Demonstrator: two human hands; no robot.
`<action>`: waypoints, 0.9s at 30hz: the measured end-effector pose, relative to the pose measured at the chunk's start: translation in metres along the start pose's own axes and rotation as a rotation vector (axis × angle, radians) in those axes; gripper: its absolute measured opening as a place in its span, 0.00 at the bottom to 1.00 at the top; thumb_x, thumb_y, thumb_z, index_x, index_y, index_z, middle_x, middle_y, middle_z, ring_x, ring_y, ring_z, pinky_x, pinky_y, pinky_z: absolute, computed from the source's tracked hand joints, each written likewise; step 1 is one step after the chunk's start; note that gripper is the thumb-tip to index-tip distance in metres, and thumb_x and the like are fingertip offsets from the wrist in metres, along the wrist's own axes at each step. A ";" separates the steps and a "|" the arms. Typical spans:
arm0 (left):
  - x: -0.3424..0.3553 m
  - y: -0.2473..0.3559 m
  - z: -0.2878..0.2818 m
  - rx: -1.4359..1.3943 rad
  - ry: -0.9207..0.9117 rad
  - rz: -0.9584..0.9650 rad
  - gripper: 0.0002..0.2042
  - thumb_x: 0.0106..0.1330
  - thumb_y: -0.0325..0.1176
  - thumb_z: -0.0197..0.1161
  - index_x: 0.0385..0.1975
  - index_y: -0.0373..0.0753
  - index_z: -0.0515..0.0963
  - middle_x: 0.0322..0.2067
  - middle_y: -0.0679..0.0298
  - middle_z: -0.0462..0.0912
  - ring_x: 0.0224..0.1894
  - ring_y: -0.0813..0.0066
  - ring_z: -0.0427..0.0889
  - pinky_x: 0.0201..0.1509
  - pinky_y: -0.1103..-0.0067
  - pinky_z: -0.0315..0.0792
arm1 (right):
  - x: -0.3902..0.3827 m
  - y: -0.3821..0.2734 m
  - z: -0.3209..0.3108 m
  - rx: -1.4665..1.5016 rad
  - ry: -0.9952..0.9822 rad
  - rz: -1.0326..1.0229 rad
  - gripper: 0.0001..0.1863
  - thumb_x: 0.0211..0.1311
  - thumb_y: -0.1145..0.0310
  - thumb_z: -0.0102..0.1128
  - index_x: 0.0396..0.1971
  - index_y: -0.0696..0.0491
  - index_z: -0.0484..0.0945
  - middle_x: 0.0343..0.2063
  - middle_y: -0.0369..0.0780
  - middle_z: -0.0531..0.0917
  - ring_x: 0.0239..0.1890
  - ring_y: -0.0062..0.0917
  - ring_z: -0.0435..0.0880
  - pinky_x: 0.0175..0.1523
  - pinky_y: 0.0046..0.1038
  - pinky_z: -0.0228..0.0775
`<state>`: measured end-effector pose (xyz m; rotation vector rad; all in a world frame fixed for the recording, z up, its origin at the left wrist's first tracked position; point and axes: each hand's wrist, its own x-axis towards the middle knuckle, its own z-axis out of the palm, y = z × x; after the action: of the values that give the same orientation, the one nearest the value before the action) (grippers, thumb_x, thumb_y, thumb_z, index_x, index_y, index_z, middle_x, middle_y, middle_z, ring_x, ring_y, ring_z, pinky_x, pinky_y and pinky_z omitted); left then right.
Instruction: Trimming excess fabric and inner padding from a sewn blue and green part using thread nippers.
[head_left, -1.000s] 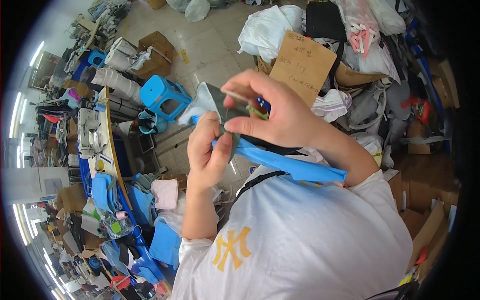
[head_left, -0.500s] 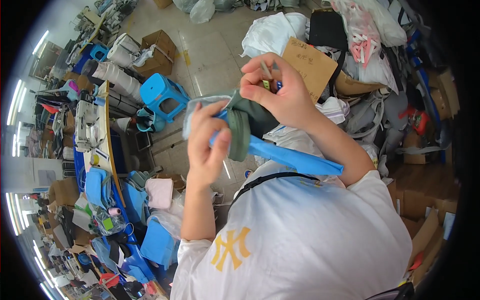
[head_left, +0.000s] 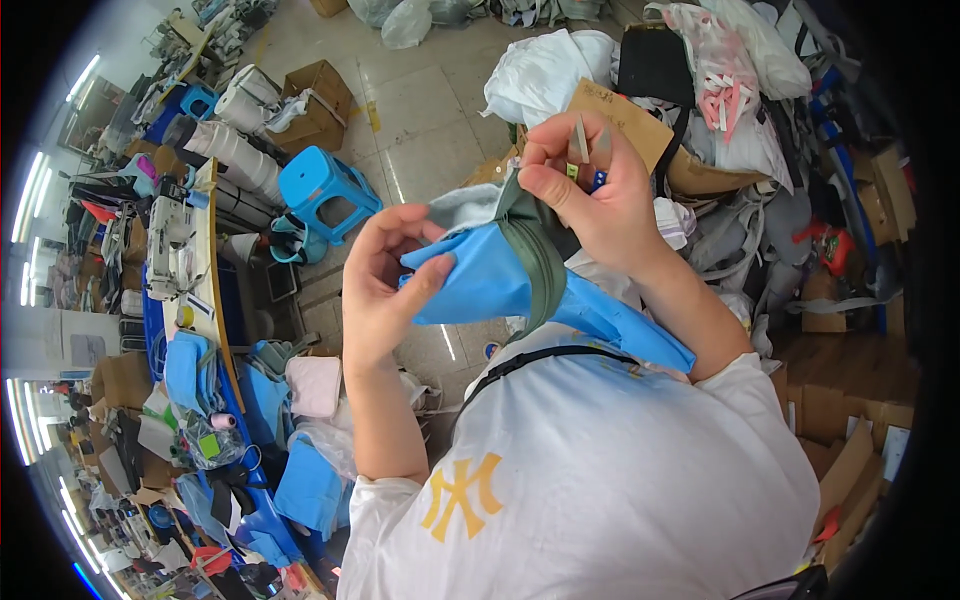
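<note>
Workshop floor (head_left: 420,120), pale tile, lies beyond both hands. Item one, between the hands: a blue fabric piece (head_left: 470,275) with a dark green band (head_left: 540,265) curving across it and a pale lining (head_left: 468,207) at its far edge. Left hand (head_left: 385,270): thumb and fingers pinched on the blue cloth — to spread it, we judge. Right hand (head_left: 600,190): thumb and forefinger closed on the piece's upper corner, other fingers curled about a small metal-bladed tool (head_left: 581,140), tucked there, we suppose, to leave the fingertips free. Below the right wrist: a blue tail (head_left: 640,335), attached or separate, we cannot tell. Just beyond the right hand: brown cardboard (head_left: 645,130); farther out, a white bundle (head_left: 550,75). Beyond the left hand: a blue stool (head_left: 320,180); farther left, a sewing machine (head_left: 170,240). Nearer the body, left of the left forearm: blue pieces (head_left: 310,485) — grouped by kind, it seems.
</note>
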<state>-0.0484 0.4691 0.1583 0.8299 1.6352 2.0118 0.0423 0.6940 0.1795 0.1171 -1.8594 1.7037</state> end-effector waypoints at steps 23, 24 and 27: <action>-0.004 -0.006 0.011 -0.083 0.138 0.146 0.34 0.54 0.13 0.70 0.63 0.35 0.66 0.50 0.63 0.78 0.51 0.75 0.79 0.55 0.79 0.75 | -0.008 -0.009 0.005 0.013 0.006 0.043 0.12 0.64 0.71 0.68 0.45 0.53 0.77 0.33 0.32 0.81 0.36 0.13 0.80 0.41 0.17 0.73; -0.003 -0.006 0.013 -0.083 0.135 0.145 0.34 0.54 0.13 0.70 0.63 0.35 0.66 0.50 0.63 0.78 0.51 0.75 0.79 0.55 0.79 0.75 | -0.008 -0.009 0.006 0.015 0.023 0.051 0.12 0.64 0.71 0.68 0.45 0.54 0.77 0.33 0.32 0.81 0.36 0.13 0.80 0.41 0.17 0.73; 0.000 -0.012 0.016 -0.085 0.214 0.207 0.35 0.56 0.17 0.70 0.65 0.35 0.63 0.54 0.61 0.74 0.54 0.72 0.77 0.58 0.75 0.73 | -0.009 -0.010 0.006 -0.002 0.013 0.074 0.12 0.65 0.72 0.68 0.45 0.54 0.77 0.33 0.32 0.81 0.36 0.13 0.80 0.41 0.17 0.73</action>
<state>-0.0382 0.4840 0.1487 0.8042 1.6183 2.3682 0.0517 0.6841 0.1842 0.0362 -1.8769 1.7482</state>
